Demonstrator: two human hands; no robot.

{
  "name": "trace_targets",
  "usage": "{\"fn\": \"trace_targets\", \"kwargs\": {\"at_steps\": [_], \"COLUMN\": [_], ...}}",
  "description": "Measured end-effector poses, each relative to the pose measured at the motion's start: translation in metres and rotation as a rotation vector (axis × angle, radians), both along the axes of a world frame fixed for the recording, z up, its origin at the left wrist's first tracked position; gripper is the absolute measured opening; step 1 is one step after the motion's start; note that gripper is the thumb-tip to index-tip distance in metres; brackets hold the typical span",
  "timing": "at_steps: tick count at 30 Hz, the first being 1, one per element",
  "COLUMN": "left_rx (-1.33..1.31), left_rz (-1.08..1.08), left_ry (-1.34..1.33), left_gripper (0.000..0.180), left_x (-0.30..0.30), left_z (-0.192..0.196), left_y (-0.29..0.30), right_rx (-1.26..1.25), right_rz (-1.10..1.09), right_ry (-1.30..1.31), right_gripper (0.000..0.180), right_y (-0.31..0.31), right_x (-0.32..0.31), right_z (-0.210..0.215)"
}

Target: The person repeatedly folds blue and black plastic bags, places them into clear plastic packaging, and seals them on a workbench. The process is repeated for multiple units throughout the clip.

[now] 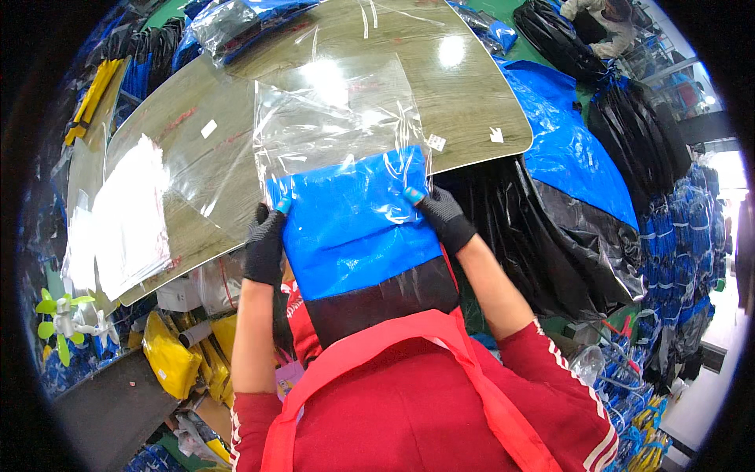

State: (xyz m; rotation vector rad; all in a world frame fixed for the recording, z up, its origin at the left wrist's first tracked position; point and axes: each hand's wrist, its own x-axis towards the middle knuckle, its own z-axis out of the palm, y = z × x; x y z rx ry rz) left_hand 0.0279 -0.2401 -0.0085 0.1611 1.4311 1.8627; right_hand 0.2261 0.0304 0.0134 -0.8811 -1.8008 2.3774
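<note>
A folded blue-and-black sheet of glossy material (354, 228) lies in front of my body, its black part nearest me. Its far end is inside a clear plastic bag (338, 110), which spreads away over the table. At the left edge my left hand (266, 244), in a dark glove with a bare blue-tipped thumb, is closed on the folded sheet. My right hand (445, 219), gloved the same way, grips the opposite edge with its thumb on top. The fingers underneath are hidden on both sides.
Below both hands is a wood-patterned table (472, 102) with a rounded corner. White sheets (130, 220) pile at its left. Blue-and-black material (574, 157) hangs at the right. Yellow folded packs (171, 358) and a small green fan (61, 322) are lower left. Another person (613, 27) is far right.
</note>
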Motion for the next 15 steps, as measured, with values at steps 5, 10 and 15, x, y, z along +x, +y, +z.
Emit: {"fn": "trace_targets", "kwargs": {"at_steps": [5,10,15], "left_rx": [-0.21,-0.256,-0.075], "left_rz": [-0.042,-0.383,-0.11], "left_ry": [0.086,-0.061,0.087], "left_gripper": [0.09,0.089,0.069], "left_x": [0.088,0.111,0.046], "left_z": [-0.03,-0.019,0.007], "left_y": [-0.045,-0.06,-0.022], "right_rx": [0.026,0.05,-0.105], "right_rz": [0.216,0.235,0.537], "right_ry": [0.132,-0.071,-0.268], "right_gripper": [0.09,0.063,0.051], "right_y": [-0.047,-0.054,-0.02], "right_x": [0.08,0.13,0.095], "right_z": [0.002,-0.022,-0.006]}}
